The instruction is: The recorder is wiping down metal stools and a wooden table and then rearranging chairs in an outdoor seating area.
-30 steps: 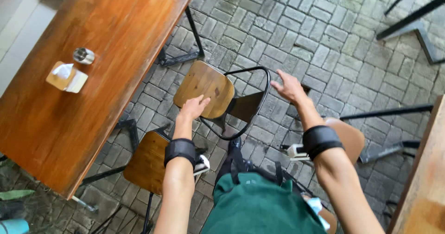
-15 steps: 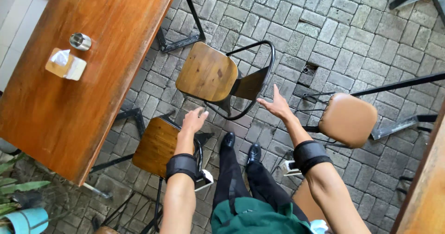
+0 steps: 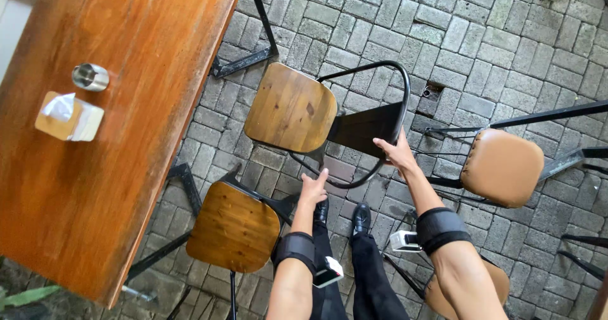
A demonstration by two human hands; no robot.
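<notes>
Since half a second ago our hands have slid off the seat and onto the curved black back rail of the wooden chair [image 3: 291,108], which stands just right of the long wooden table [image 3: 126,104], our landmark here. Starting at the far left, on the table's left part, a small metal cup [image 3: 90,76] stands just above a tissue box [image 3: 68,116]. Off the table's lower right edge sits a second wooden-seated chair [image 3: 233,227]. To the right of it our left hand [image 3: 313,190] reaches the rail's lower bend, fingers extended; we cannot tell whether they have closed on it. Further from the table, our right hand [image 3: 398,152] rests on the rail's right side, fingers spread apart, not clamped. Furthest right from the table is a tan padded stool [image 3: 501,166]. To move the chair well, we judge both hands should close fully around the rail and lift evenly, keeping its legs clear of the uneven brick paving [image 3: 494,47].
</notes>
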